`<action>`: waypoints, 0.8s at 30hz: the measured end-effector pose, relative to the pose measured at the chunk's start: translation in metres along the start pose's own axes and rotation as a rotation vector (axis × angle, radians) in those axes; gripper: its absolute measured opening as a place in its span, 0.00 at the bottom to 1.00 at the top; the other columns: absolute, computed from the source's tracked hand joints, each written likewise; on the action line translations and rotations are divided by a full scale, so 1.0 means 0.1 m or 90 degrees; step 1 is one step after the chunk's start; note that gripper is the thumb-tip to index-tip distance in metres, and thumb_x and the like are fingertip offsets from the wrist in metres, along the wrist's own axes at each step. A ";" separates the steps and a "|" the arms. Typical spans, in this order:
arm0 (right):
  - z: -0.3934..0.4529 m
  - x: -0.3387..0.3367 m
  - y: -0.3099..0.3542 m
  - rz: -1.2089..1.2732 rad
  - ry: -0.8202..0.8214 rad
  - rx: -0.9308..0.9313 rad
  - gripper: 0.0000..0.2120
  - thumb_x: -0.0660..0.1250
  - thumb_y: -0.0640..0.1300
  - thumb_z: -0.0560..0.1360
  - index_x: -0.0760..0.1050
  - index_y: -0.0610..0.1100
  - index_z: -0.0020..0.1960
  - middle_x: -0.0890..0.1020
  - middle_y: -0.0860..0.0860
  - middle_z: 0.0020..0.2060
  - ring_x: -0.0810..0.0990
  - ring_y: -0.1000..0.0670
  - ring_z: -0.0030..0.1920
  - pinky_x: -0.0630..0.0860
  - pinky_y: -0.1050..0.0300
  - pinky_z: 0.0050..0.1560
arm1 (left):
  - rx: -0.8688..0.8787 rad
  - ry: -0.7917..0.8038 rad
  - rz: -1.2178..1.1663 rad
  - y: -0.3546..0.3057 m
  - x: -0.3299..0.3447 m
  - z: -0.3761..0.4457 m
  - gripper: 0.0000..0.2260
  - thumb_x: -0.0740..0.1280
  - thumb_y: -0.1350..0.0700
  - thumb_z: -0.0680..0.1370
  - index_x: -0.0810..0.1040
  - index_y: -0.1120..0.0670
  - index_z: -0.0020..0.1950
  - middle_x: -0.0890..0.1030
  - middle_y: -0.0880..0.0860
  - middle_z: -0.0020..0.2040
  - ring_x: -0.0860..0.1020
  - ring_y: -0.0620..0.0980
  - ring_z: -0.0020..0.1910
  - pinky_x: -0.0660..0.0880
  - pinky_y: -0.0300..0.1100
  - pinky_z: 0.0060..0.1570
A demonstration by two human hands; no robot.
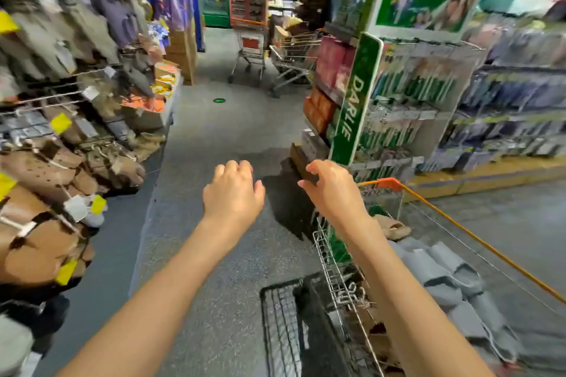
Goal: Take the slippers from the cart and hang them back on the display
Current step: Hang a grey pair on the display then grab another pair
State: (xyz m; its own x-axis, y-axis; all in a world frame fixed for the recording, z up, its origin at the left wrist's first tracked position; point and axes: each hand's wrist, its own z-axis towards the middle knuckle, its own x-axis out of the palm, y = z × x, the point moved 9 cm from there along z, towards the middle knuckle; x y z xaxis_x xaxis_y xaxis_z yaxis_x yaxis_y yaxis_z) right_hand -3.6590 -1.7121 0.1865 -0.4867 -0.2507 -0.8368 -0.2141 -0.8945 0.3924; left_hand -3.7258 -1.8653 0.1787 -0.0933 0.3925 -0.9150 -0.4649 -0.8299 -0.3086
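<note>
At nine o'clock from my viewpoint I have the slipper display [52, 180], a blurred wall of brown and grey slippers hanging on wire racks with yellow tags; motion smear keeps me from making out single pairs. My left hand [233, 193] is stretched out at about twelve o'clock over the grey floor [214, 138], back of the hand up, fingers loosely curled downward and holding nothing. Just to its right, at one o'clock, my right hand [332, 190] hangs in the air too, fingers bent in a relaxed hook with the thumb toward the left hand; it touches nothing I can see and grips nothing. The two hands are near each other but apart.

At three to five o'clock sits the cart [329, 260], a wire basket with an orange handle rail, below my right forearm. Inside it I see grey slippers [441, 272] piled along the right side, and a tan slipper [393, 227] at the far end near the rim.

Beyond the cart, at two o'clock, stands a green Darlie rack [356, 101] stocked with toothbrush-like packs. Far up the aisle, at twelve o'clock, two other trolleys [275, 61] are parked.
</note>
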 end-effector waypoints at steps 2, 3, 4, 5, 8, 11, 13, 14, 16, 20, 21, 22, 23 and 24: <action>0.10 -0.07 -0.34 -0.026 -0.026 0.062 0.17 0.66 0.48 0.75 0.74 0.41 0.61 0.78 0.45 0.57 0.78 0.42 0.54 0.74 0.51 0.54 | 0.060 0.035 -0.017 -0.27 0.27 0.31 0.16 0.59 0.50 0.79 0.71 0.56 0.63 0.74 0.55 0.60 0.68 0.55 0.63 0.73 0.49 0.48; 0.15 -0.11 -0.51 -0.035 -0.039 0.096 0.17 0.66 0.48 0.75 0.74 0.41 0.61 0.78 0.44 0.56 0.78 0.43 0.55 0.74 0.51 0.53 | 0.093 0.049 -0.023 -0.42 0.38 0.46 0.16 0.58 0.50 0.79 0.71 0.57 0.63 0.74 0.55 0.60 0.69 0.55 0.63 0.73 0.50 0.48; 0.19 -0.17 -0.68 -0.044 -0.051 0.127 0.16 0.66 0.47 0.75 0.74 0.41 0.60 0.78 0.44 0.56 0.78 0.43 0.55 0.74 0.50 0.52 | 0.125 0.062 -0.030 -0.57 0.48 0.61 0.16 0.58 0.50 0.79 0.71 0.57 0.63 0.75 0.55 0.60 0.69 0.55 0.63 0.73 0.50 0.49; 0.22 -0.22 -0.85 -0.059 -0.059 0.156 0.15 0.66 0.47 0.75 0.74 0.41 0.59 0.79 0.44 0.55 0.78 0.42 0.55 0.74 0.50 0.52 | 0.155 0.073 -0.038 -0.74 0.57 0.75 0.16 0.58 0.50 0.79 0.71 0.57 0.64 0.75 0.55 0.60 0.69 0.55 0.63 0.74 0.50 0.49; 0.16 -0.42 -1.38 -0.125 -0.094 0.249 0.13 0.65 0.47 0.76 0.74 0.42 0.57 0.79 0.45 0.52 0.78 0.43 0.52 0.73 0.52 0.48 | 0.251 0.093 -0.057 -1.27 0.82 1.07 0.17 0.58 0.50 0.79 0.70 0.57 0.64 0.74 0.55 0.60 0.69 0.55 0.63 0.74 0.51 0.48; -0.12 -0.60 -1.90 -0.155 -0.121 0.362 0.13 0.65 0.46 0.76 0.74 0.40 0.57 0.78 0.44 0.53 0.77 0.43 0.52 0.71 0.52 0.49 | 0.316 0.126 -0.079 -1.71 1.16 1.20 0.17 0.60 0.50 0.79 0.71 0.57 0.64 0.75 0.56 0.60 0.70 0.56 0.62 0.73 0.52 0.49; -0.36 -0.67 -2.25 -0.170 -0.123 0.442 0.15 0.65 0.46 0.76 0.74 0.39 0.59 0.78 0.44 0.55 0.75 0.43 0.57 0.71 0.52 0.53 | 0.350 0.149 -0.093 -1.99 1.46 1.24 0.15 0.60 0.51 0.79 0.73 0.58 0.62 0.76 0.56 0.58 0.71 0.57 0.60 0.74 0.52 0.47; -0.47 -0.71 -2.42 -0.177 -0.123 0.480 0.15 0.65 0.46 0.76 0.74 0.39 0.60 0.78 0.44 0.56 0.75 0.43 0.58 0.71 0.52 0.54 | 0.365 0.164 -0.099 -2.12 1.61 1.25 0.15 0.60 0.52 0.79 0.73 0.58 0.61 0.76 0.56 0.57 0.71 0.57 0.59 0.74 0.51 0.46; -0.65 -0.75 -2.74 -0.195 -0.124 0.537 0.15 0.65 0.46 0.76 0.74 0.39 0.59 0.78 0.43 0.56 0.74 0.43 0.60 0.71 0.52 0.55 | 0.399 0.191 -0.106 -2.39 1.90 1.27 0.15 0.60 0.51 0.79 0.73 0.57 0.61 0.76 0.56 0.56 0.72 0.56 0.59 0.74 0.52 0.45; -0.84 -0.72 -3.35 -0.190 -0.122 0.621 0.16 0.65 0.46 0.76 0.74 0.39 0.60 0.77 0.43 0.58 0.74 0.42 0.61 0.71 0.50 0.56 | 0.402 0.217 -0.126 -2.71 2.38 1.40 0.14 0.61 0.52 0.78 0.74 0.58 0.61 0.76 0.57 0.55 0.72 0.57 0.58 0.73 0.52 0.46; -0.84 -0.68 -3.47 -0.182 -0.121 0.633 0.16 0.65 0.46 0.76 0.73 0.39 0.61 0.77 0.43 0.59 0.73 0.43 0.62 0.71 0.51 0.57 | 0.403 0.216 -0.132 -2.77 2.49 1.44 0.14 0.61 0.53 0.78 0.74 0.58 0.60 0.76 0.58 0.55 0.72 0.58 0.57 0.72 0.51 0.47; -0.82 -0.63 -3.59 -0.176 -0.112 0.643 0.17 0.64 0.46 0.77 0.72 0.40 0.62 0.76 0.44 0.60 0.73 0.43 0.62 0.70 0.51 0.58 | 0.402 0.221 -0.129 -2.82 2.59 1.48 0.13 0.61 0.53 0.78 0.74 0.58 0.59 0.77 0.58 0.54 0.72 0.58 0.57 0.72 0.51 0.47; -0.79 -0.58 -3.69 -0.171 -0.101 0.651 0.17 0.64 0.46 0.77 0.72 0.40 0.63 0.76 0.44 0.60 0.73 0.44 0.62 0.70 0.52 0.58 | 0.397 0.229 -0.124 -2.86 2.69 1.53 0.13 0.61 0.54 0.78 0.74 0.59 0.58 0.77 0.58 0.54 0.72 0.58 0.57 0.72 0.51 0.47; -0.75 -0.53 -3.76 -0.165 -0.094 0.655 0.17 0.63 0.46 0.77 0.71 0.39 0.63 0.76 0.44 0.61 0.72 0.44 0.63 0.69 0.53 0.58 | 0.393 0.234 -0.117 -2.89 2.77 1.59 0.13 0.61 0.54 0.78 0.75 0.59 0.58 0.77 0.58 0.54 0.72 0.58 0.57 0.73 0.51 0.46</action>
State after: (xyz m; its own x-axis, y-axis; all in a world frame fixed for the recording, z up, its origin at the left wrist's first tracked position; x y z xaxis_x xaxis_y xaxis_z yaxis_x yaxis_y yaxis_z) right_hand -3.4894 -1.3901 0.0551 -0.4067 0.0111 -0.9135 -0.9032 -0.1552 0.4003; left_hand -3.7574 -1.4538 0.0558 0.2847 0.2554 -0.9240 -0.8653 -0.3463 -0.3623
